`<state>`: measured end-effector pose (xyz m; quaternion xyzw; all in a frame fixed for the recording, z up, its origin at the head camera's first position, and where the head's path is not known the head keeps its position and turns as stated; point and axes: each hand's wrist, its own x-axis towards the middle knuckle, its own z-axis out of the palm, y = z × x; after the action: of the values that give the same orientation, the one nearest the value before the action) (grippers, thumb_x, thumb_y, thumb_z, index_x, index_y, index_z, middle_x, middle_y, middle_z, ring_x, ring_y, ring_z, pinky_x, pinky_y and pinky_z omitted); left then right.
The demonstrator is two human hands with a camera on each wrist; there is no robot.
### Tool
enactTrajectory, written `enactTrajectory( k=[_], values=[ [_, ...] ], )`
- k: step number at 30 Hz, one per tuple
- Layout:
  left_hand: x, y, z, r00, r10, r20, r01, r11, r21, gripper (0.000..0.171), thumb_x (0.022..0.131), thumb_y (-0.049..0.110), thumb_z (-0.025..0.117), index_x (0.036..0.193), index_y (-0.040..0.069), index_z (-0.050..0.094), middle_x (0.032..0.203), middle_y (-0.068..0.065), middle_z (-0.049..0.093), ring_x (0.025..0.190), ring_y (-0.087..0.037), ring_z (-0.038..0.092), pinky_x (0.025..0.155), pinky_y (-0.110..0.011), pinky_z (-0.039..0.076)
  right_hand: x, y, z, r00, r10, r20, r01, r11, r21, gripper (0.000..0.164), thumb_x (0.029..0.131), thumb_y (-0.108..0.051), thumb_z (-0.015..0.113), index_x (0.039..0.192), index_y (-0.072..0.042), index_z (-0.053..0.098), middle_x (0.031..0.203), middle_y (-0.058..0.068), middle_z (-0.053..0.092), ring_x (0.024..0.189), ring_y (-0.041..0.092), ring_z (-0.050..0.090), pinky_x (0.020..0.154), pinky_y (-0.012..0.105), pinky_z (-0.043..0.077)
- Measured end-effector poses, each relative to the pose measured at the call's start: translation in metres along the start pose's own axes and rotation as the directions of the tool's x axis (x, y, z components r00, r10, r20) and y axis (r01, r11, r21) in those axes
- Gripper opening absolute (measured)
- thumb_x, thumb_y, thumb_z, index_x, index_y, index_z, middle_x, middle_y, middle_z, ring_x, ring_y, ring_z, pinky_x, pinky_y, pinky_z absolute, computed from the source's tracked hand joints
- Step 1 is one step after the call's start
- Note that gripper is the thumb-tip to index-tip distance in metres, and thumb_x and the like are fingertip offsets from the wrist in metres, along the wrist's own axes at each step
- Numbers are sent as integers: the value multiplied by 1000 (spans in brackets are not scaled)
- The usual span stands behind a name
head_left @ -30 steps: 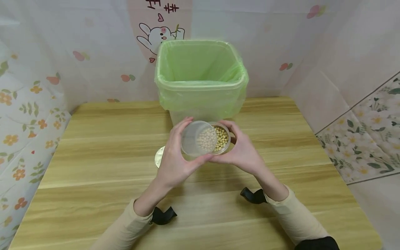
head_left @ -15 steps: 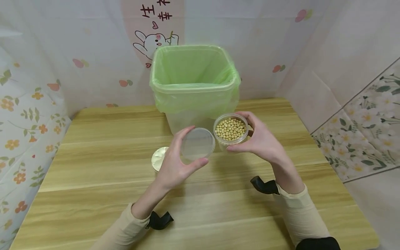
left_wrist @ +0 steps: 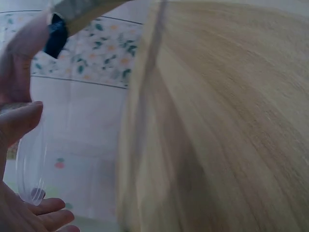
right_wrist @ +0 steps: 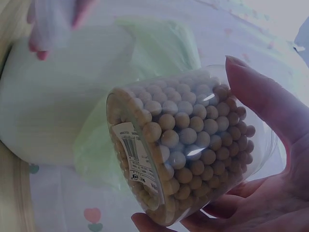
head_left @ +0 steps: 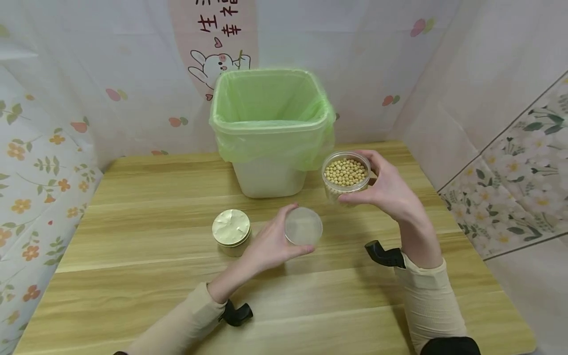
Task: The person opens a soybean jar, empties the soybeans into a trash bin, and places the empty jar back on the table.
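Observation:
My right hand grips a clear plastic jar around its side, held up to the right of the bin. Pale round beans fill most of the jar, and its top is uncovered. A label with a barcode shows on the jar's bottom in the right wrist view. With thumb and fingers, my left hand holds a round translucent lid by its edge, below and left of the jar. Seen edge-on, the lid lies between thumb and fingers in the left wrist view.
A bin lined with a green bag stands at the back of the wooden table. Left of my left hand sits a short tin with a crinkled pale top. Patterned sheets hang around the table.
The lid has come away from over the jar's mouth. The jar has moved right, away from the lid, while the left hand has shifted right and nearer, uncovering the tin.

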<state>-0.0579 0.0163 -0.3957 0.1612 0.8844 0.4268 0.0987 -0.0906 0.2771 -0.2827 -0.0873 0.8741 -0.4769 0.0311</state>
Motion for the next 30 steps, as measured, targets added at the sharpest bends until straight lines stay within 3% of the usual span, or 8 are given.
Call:
enactTrajectory(
  k=[8, 13, 18, 23, 30],
  values=[
    [6, -8, 23, 996, 8, 85, -16, 995, 99, 103, 74, 46, 90, 156, 15, 36, 152, -17, 53, 136, -38, 55, 109, -59, 49, -3, 3, -8, 999, 10, -39, -10, 1000, 10, 91, 74, -16, 94, 149, -12, 44, 140, 7, 56, 118, 19, 56, 86, 17, 52],
    [7, -13, 35, 987, 4, 160, -26, 991, 132, 100, 79, 50, 85, 156, 13, 35, 164, -21, 36, 149, -44, 39, 122, -59, 36, -6, 5, -17, 997, 25, -71, -26, 1000, 0, 91, 75, -17, 93, 151, -13, 43, 139, 6, 57, 117, 14, 54, 86, 18, 51],
    [9, -20, 40, 978, 57, 202, -94, 980, 177, 98, 82, 54, 81, 154, 5, 35, 168, -28, 20, 158, -43, 20, 130, -56, 20, -7, 5, -23, 997, 26, -79, -27, 1000, -10, 92, 76, -18, 93, 152, -14, 42, 139, 4, 57, 117, 12, 54, 85, 17, 50],
    [10, -25, 46, 971, 62, 231, -127, 953, 274, 97, 82, 58, 79, 152, 5, 37, 169, -26, 17, 161, -38, 13, 131, -55, 16, -8, 4, -25, 993, 64, -97, -66, 998, -16, 91, 75, -22, 94, 151, -19, 43, 140, -1, 55, 118, 10, 52, 86, 17, 49],
    [11, -25, 50, 965, 52, 257, -159, 896, 414, 96, 81, 64, 78, 151, 10, 40, 172, -17, 18, 162, -35, 10, 131, -55, 17, -11, 6, -27, 994, 59, -92, -62, 998, -28, 93, 78, -21, 92, 154, -15, 38, 142, 1, 51, 119, 9, 50, 85, 16, 48]
  ],
)
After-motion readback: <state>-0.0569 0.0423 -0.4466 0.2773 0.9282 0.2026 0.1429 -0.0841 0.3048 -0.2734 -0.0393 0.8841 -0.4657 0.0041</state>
